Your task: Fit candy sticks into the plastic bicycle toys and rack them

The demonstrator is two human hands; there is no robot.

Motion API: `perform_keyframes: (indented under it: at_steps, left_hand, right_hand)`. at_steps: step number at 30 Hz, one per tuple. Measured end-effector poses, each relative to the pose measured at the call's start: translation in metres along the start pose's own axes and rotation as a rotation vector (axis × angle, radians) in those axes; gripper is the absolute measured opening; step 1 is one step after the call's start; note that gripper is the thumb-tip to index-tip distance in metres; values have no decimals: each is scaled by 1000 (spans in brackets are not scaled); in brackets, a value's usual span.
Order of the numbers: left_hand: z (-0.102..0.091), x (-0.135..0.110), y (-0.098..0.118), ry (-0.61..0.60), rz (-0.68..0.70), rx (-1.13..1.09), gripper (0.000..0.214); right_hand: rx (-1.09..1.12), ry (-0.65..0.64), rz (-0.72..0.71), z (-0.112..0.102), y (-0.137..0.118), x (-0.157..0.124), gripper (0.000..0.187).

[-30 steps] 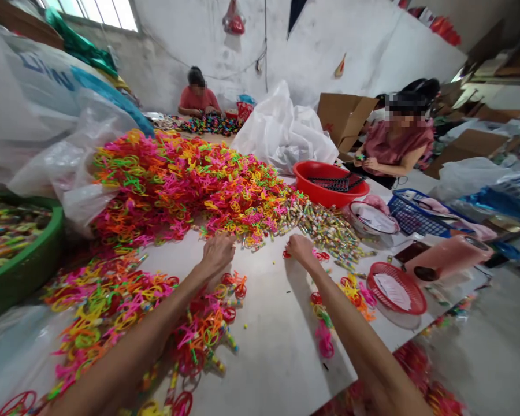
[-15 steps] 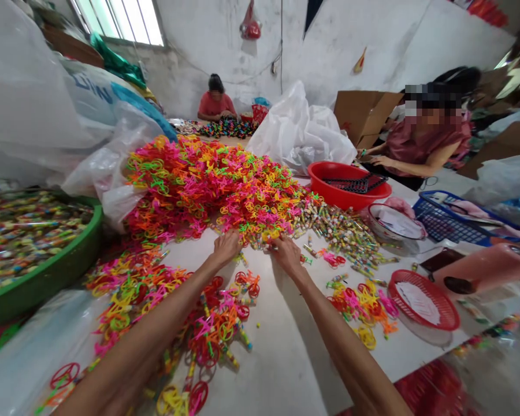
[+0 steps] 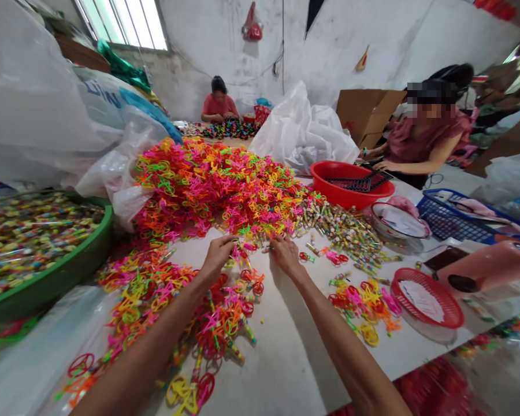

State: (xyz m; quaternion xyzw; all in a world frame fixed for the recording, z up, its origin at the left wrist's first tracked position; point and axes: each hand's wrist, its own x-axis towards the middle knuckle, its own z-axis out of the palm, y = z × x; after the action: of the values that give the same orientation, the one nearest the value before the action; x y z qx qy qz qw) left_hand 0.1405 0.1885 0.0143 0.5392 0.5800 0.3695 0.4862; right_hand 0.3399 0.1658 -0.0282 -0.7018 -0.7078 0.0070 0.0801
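Note:
My left hand (image 3: 216, 260) reaches the near edge of a large heap of neon plastic toy pieces (image 3: 208, 190), its fingertips pinching a small pink-and-yellow piece (image 3: 237, 253). My right hand (image 3: 285, 257) sits close by, fingers drawn together where the heap meets a pile of small candy-filled tubes (image 3: 342, 228). Whatever lies between those fingers is too small to tell. Under my left forearm lies a looser spread of plastic pieces and tubes (image 3: 221, 318). A smaller cluster of pieces (image 3: 364, 306) lies to the right of my right arm, on the white table (image 3: 281, 352).
A green basin of wrapped tubes (image 3: 39, 248) stands at the left beside large plastic sacks (image 3: 112, 156). A red bowl (image 3: 351, 190), blue basket (image 3: 455, 222), and red round basket (image 3: 429, 297) stand to the right. Two people (image 3: 424, 138) work beyond.
My right hand has moved left, closer to my left hand, at the heap's edge. My left fingers have closed on a piece. The view has turned slightly left.

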Motion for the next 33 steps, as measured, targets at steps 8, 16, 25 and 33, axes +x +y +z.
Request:
perform_keyframes:
  at_steps: [8,16,25,33]
  left_hand:
    - [-20,-33,0,75,-268,-667,15]
    - [-11,-55,16,13,-434,-988,10]
    - [6,-89,1,-65,-472,-1023,21]
    - [-13,-115,2,-28,-493,-964,22]
  right_hand:
    - [-116,-1,26,6,-6,-24,21]
    - [415,306,46,-12,-36,-95,19]
    - [1886,-159,293,-42,-42,-133,23]
    - [1138,37,404,-62,52,-139,20]
